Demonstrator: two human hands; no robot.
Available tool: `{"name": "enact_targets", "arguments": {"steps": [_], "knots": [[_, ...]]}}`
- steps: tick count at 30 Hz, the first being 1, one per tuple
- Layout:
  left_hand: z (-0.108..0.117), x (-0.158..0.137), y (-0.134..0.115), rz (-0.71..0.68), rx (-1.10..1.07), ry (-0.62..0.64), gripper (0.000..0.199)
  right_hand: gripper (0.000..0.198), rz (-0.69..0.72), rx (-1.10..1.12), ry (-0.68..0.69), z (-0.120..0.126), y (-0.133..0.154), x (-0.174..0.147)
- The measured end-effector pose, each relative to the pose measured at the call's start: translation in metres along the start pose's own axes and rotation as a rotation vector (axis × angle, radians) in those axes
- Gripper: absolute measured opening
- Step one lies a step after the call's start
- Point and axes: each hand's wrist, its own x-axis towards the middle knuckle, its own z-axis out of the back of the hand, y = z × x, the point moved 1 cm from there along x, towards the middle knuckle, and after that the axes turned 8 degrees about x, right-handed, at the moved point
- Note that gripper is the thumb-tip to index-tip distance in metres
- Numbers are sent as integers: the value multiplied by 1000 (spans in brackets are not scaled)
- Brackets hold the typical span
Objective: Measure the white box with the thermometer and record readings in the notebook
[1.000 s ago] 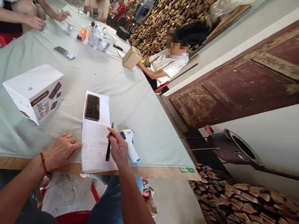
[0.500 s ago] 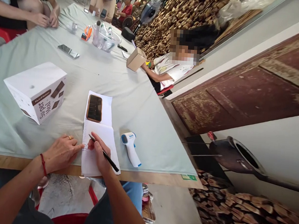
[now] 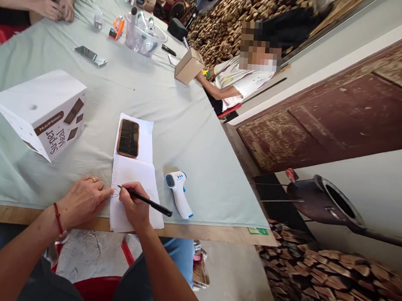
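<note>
My right hand (image 3: 135, 206) grips a black pen (image 3: 152, 204), its tip close to the left side of an open notebook (image 3: 140, 176). I cannot tell whether the tip touches the paper. My left hand (image 3: 85, 199) lies flat on the table, fingers extended, the index fingertip at the page's left edge beside a small drawn oval. A smartphone (image 3: 128, 137) in a brown case rests on the notebook's upper page. Right of the notebook lies a white and blue infrared thermometer (image 3: 178, 192). A white box (image 3: 41, 112) with "Su-per Meal" print stands to the left.
On the cloth-covered table (image 3: 105, 89) sit a silver phone (image 3: 90, 55), an orange tape dispenser (image 3: 117, 28) and a clear basin (image 3: 145, 41) of bottles. A person at the right (image 3: 233, 81) holds a cardboard box (image 3: 189, 67). Other people sit at the far end. Firewood (image 3: 343, 284) is stacked lower right.
My right hand has swung the pen to a flatter angle, its tip moving slightly left and down on the page. My left hand stays by the page edge. The view has shifted slightly.
</note>
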Motion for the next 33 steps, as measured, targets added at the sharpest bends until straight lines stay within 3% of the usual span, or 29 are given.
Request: {"name": "enact_targets", "arguments": {"steps": [4, 33], "knots": [[0, 0, 0, 6, 11, 16, 21, 9, 60, -45, 30, -2, 4, -1], [3, 4, -1, -26, 74, 97, 22, 14, 28, -71, 72, -1, 1, 2]]}}
